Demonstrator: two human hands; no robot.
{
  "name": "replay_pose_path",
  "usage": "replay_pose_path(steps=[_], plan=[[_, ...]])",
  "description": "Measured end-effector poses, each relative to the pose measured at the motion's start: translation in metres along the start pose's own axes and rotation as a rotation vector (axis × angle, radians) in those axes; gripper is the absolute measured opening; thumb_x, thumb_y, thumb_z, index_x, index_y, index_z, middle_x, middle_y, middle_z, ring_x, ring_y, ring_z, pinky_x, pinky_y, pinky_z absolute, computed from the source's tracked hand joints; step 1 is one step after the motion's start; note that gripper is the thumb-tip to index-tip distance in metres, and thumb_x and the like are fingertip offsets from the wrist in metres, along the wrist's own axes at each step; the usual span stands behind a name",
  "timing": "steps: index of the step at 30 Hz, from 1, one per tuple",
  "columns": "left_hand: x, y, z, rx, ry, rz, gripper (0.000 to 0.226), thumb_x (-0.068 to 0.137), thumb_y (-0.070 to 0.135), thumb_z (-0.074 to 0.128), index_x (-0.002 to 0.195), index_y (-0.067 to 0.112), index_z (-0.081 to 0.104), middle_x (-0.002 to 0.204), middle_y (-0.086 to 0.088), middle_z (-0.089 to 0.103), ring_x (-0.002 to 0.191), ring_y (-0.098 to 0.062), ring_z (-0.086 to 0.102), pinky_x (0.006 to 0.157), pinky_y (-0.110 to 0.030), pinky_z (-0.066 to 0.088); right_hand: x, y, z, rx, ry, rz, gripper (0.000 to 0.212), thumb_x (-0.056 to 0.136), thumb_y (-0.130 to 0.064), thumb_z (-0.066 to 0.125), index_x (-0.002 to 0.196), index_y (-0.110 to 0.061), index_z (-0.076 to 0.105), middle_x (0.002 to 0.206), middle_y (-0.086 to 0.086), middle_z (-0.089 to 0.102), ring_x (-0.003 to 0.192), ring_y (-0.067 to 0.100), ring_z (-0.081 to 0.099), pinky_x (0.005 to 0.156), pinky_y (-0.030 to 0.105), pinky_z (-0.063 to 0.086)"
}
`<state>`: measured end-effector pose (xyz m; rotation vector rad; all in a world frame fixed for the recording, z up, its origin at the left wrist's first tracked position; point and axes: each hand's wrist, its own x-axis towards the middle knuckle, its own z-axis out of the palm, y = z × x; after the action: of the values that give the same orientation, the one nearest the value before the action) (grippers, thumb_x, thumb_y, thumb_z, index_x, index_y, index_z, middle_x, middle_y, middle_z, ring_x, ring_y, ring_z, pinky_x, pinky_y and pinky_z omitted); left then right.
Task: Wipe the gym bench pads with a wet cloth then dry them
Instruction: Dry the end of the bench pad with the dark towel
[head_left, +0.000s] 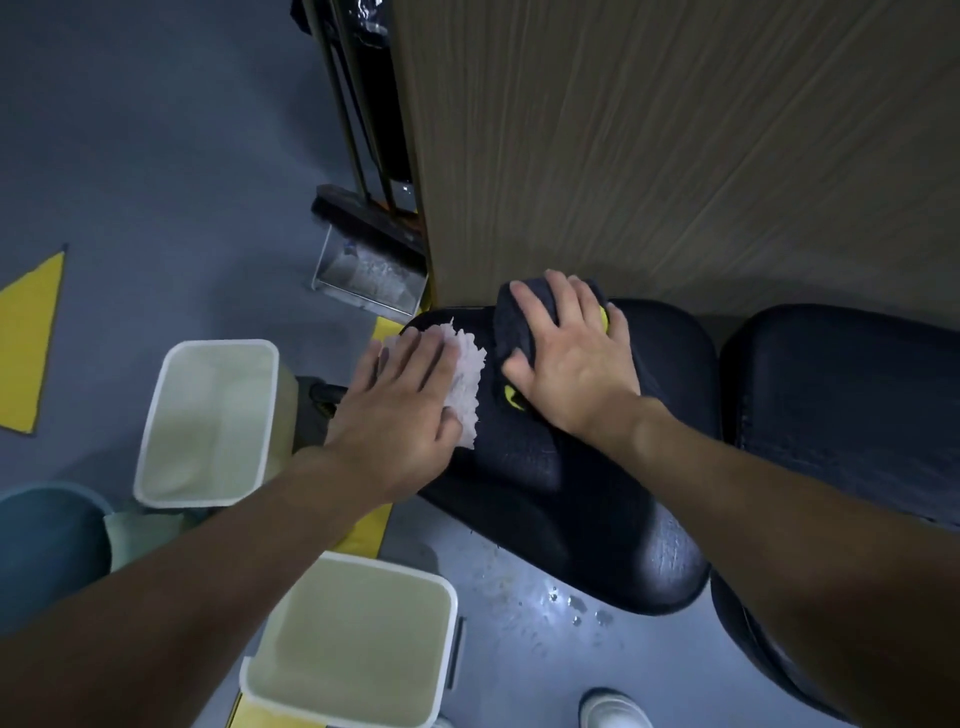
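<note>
both hands lie flat, fingers spread: left hand (402, 395) pressing white paper (465, 387), right hand (569, 353) pressing dark cloth (511, 322).

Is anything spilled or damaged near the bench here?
Yes. Water drops lie on the floor just beside the near edge of the pad. The pad's cover also looks cracked near that edge.

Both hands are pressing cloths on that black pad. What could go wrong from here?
Water drops lie on the floor by the shoe; a step there might slip.
The near tub stands just below the left arm, beside the pad; a bump could spill it.
The white sheet under the left hand looks ragged and may tear, leaving bits.
</note>
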<state>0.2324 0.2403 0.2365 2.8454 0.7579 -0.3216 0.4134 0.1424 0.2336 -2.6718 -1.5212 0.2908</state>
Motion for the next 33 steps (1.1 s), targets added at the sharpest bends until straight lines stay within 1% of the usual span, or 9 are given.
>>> replay_pose_path(steps=[3,5,9,14,17,20,27,30,33], plan=[[-0.001,-0.003,0.005,0.009,-0.005,0.0,0.078,0.085,0.045,0.007,0.158,0.021,0.002,0.166,0.003,0.0,0.152,-0.019,-0.003,0.12,-0.045,-0.004,-0.007,-0.007,-0.001,-0.009,-0.01,0.018,0.07,0.093,-0.048,0.036,0.156,-0.032,0.01,0.165,0.006,0.006,0.151,0.027,0.002,0.118,0.058,0.011],[0.0,-0.001,0.006,0.005,-0.013,-0.016,0.076,0.085,0.045,0.003,0.158,0.023,-0.004,0.166,0.005,-0.007,0.152,-0.018,-0.008,0.12,-0.045,-0.003,-0.031,-0.012,0.004,-0.029,0.017,-0.011,0.074,0.091,-0.047,0.035,0.157,-0.029,0.007,0.165,0.009,0.003,0.152,0.03,0.0,0.118,0.059,0.012],[0.002,0.004,0.006,-0.022,-0.033,-0.043,0.069,0.092,0.044,0.007,0.157,0.024,-0.007,0.165,0.007,-0.013,0.151,-0.015,-0.014,0.12,-0.046,-0.005,-0.096,-0.031,0.016,-0.068,0.062,-0.002,0.077,0.088,-0.048,0.039,0.157,-0.024,0.014,0.164,0.017,0.008,0.151,0.036,0.005,0.116,0.062,0.016],[0.001,0.005,0.013,0.039,0.019,0.018,0.069,0.093,0.045,0.004,0.158,0.022,-0.003,0.166,0.005,-0.008,0.151,-0.016,-0.012,0.12,-0.049,-0.007,-0.142,-0.033,0.038,-0.086,0.085,-0.081,0.077,0.087,-0.043,0.058,0.154,-0.024,0.025,0.162,0.02,0.018,0.149,0.04,0.015,0.112,0.065,0.023],[0.003,0.003,0.012,0.01,0.037,0.045,0.073,0.089,0.045,0.005,0.157,0.019,0.004,0.166,0.002,0.0,0.152,-0.019,-0.007,0.12,-0.05,-0.003,-0.13,-0.025,0.036,-0.053,0.115,-0.087,0.076,0.086,-0.042,0.058,0.153,-0.026,0.027,0.162,0.017,0.021,0.149,0.036,0.018,0.113,0.062,0.025],[0.004,0.005,0.01,-0.004,0.089,0.063,0.075,0.087,0.045,0.008,0.156,0.014,0.013,0.165,-0.003,0.009,0.152,-0.023,-0.001,0.12,-0.053,0.003,-0.108,-0.023,0.029,-0.025,0.113,-0.034,0.076,0.088,-0.044,0.051,0.154,-0.026,0.019,0.163,0.015,0.017,0.15,0.034,0.013,0.114,0.061,0.022],[0.007,0.028,0.021,0.026,0.131,-0.002,0.059,0.093,0.053,0.02,0.15,0.035,0.021,0.163,-0.005,0.01,0.15,-0.03,0.002,0.111,-0.07,0.016,-0.012,0.008,0.001,0.097,0.083,0.147,0.069,0.095,-0.046,0.039,0.156,-0.028,0.011,0.164,0.01,0.008,0.151,0.03,0.004,0.117,0.06,0.012],[0.009,0.033,0.026,0.045,0.192,-0.038,0.057,0.091,0.053,0.026,0.145,0.036,0.029,0.16,-0.006,0.019,0.149,-0.033,0.011,0.105,-0.068,0.025,0.011,0.019,-0.002,0.084,0.081,0.187,0.066,0.096,-0.047,0.034,0.155,-0.028,0.014,0.164,0.01,0.011,0.15,0.029,0.008,0.116,0.059,0.015],[0.01,0.039,0.027,0.022,0.242,-0.08,0.059,0.086,0.053,0.027,0.141,0.036,0.038,0.158,-0.005,0.028,0.147,-0.033,0.018,0.105,-0.067,0.027,0.012,0.019,0.001,0.071,0.118,0.17,0.065,0.094,-0.048,0.034,0.154,-0.029,0.018,0.163,0.008,0.014,0.149,0.029,0.011,0.115,0.058,0.016]])
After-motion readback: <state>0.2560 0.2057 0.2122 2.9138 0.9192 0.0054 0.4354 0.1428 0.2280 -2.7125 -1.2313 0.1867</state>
